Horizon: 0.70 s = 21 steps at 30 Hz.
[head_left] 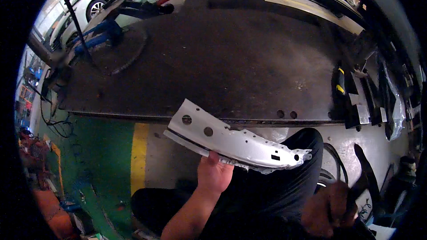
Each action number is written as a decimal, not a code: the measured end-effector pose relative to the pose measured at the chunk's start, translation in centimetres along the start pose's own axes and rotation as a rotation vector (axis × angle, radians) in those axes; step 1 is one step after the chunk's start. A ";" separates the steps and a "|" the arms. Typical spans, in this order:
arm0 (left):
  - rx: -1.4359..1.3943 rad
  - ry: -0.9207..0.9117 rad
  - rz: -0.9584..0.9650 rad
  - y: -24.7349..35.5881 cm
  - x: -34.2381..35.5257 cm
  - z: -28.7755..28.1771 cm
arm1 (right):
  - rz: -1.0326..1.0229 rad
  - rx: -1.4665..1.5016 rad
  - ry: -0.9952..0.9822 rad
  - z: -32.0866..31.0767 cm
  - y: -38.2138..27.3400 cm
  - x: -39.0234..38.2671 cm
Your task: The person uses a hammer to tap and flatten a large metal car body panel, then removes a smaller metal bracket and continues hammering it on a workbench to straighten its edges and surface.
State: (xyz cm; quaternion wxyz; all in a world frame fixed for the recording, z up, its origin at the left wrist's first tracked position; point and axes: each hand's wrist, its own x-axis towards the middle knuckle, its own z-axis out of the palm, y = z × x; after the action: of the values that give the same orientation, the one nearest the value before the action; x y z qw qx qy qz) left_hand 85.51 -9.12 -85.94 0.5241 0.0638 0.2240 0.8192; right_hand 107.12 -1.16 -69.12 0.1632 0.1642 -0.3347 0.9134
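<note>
A: Start at nine o'clock. What is there?

B: A green floor with a yellow stripe, and above it the dark steel bench, with a blue clamp tool lying at its ten o'clock corner.

A: And the left hand?

B: The left hand sits just below centre, at about six o'clock. Its fingers are clenched around the lower edge of a long, silver-white pressed sheet-metal bracket with round holes. The bracket is held in the air just in front of the bench's near edge, slanting down from eleven o'clock to four o'clock, with its torn end towards the person's dark-trousered knee.

A: The right hand?

B: The right hand is at five o'clock, blurred. It seems wrapped around a dark tool, but I cannot tell its grip for sure.

A: How would you hold that panel well?

B: I judge the grip is too near one edge. A hold nearer the middle, palm clear of the jagged rim, would steady it, and resting the high end on the bench would stop it from swinging.
</note>
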 end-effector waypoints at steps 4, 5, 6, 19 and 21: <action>-0.067 -0.027 -0.029 1.9 -2.7 0.5 | -0.004 0.253 -0.442 1.0 1.6 1.2; -0.074 -0.017 -0.009 2.1 -3.5 0.5 | -0.011 0.286 -0.448 1.7 1.7 1.6; -0.081 -0.007 0.011 2.3 -4.2 0.5 | -0.021 0.317 -0.456 2.5 2.0 2.0; 0.422 0.072 0.364 4.6 -10.6 3.9 | 0.142 0.215 -0.277 4.3 0.1 0.3; 0.509 0.090 0.484 4.5 -10.4 4.6 | 0.145 0.026 -0.043 5.0 -1.4 -1.1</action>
State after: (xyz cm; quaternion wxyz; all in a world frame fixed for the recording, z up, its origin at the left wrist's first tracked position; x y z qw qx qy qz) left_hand 87.94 -18.56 -78.58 0.2719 0.2075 0.4221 0.8396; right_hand 109.60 -3.70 -65.17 0.0870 0.1612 -0.3370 0.9235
